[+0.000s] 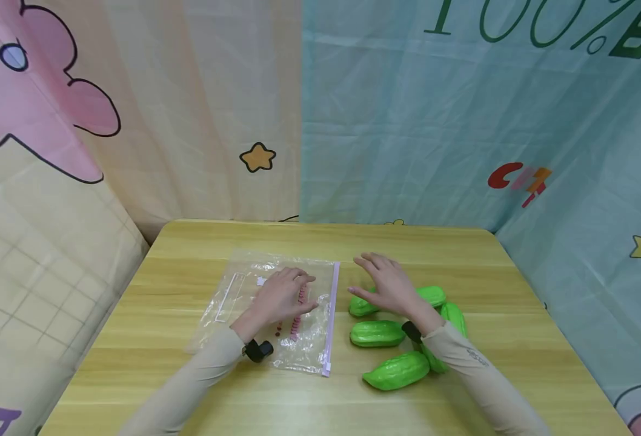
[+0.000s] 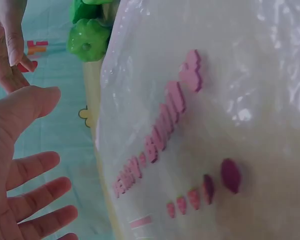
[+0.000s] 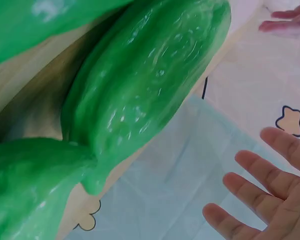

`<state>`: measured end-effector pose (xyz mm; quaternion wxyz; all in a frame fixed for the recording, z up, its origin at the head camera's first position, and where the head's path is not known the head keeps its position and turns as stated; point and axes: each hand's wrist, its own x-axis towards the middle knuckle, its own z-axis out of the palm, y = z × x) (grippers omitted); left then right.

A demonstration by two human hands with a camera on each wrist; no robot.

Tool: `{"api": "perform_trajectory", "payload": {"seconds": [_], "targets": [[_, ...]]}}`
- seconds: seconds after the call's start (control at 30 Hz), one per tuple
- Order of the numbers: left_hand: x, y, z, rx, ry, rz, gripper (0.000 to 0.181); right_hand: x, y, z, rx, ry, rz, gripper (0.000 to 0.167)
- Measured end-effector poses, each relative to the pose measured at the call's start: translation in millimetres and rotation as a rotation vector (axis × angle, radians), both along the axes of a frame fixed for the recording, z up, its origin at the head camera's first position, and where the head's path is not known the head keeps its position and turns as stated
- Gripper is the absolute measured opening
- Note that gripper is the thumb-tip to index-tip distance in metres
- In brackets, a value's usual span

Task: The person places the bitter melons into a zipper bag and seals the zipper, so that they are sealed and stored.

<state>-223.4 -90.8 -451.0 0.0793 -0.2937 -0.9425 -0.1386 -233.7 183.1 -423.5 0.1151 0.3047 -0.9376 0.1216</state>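
A clear zip bag (image 1: 312,354) with pink print and a lilac zip edge lies flat on the table. Above it hovers my left hand (image 1: 282,295), fingers spread and holding nothing; whether it touches the plastic I cannot tell. My right hand (image 1: 388,284) is over the far end of a group of green ridged vegetables (image 1: 397,370), its fingers apart and nothing in them. In the right wrist view one green vegetable (image 3: 150,75) fills the middle, away from the fingers. The left wrist view has the bag's pink lettering (image 2: 160,132) beside the left hand (image 2: 24,165).
The wooden table (image 1: 277,402) has rounded far corners and stands against hanging printed cloths (image 1: 217,121). Several green vegetables lie on its right half, some partly behind the right forearm. Black wrist cameras (image 1: 257,351) sit on both wrists.
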Motion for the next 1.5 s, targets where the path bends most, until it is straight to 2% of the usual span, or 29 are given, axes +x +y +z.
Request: {"api": "perform_trajectory", "payload": {"seconds": [0.27, 0.53, 1.0, 1.3, 1.5], "targets": [[1.1, -3.8, -16.8, 0.018, -0.147, -0.019, 0.070, 2.1, -9, -2.4, 0.033, -0.046, 0.026, 0.065], [1.9, -10.2, -31.6, 0.000, -0.168, -0.061, 0.084, 1.6, -18, -5.2, 0.010, -0.069, 0.083, 0.057], [-4.8, -23.6, -40.0, 0.013, -0.193, -0.090, 0.090, -5.5, -30, -3.6, 0.096, -0.184, 0.137, 0.049], [-9.5, -37.9, -41.1, 0.066, -0.218, -0.135, 0.088, -3.4, -31, 4.0, 0.122, -0.235, 0.164, 0.047], [-15.9, -47.6, -40.5, 0.097, -0.255, -0.150, 0.090, -4.4, -39, 6.4, 0.068, -0.387, 0.187, 0.041]]}}
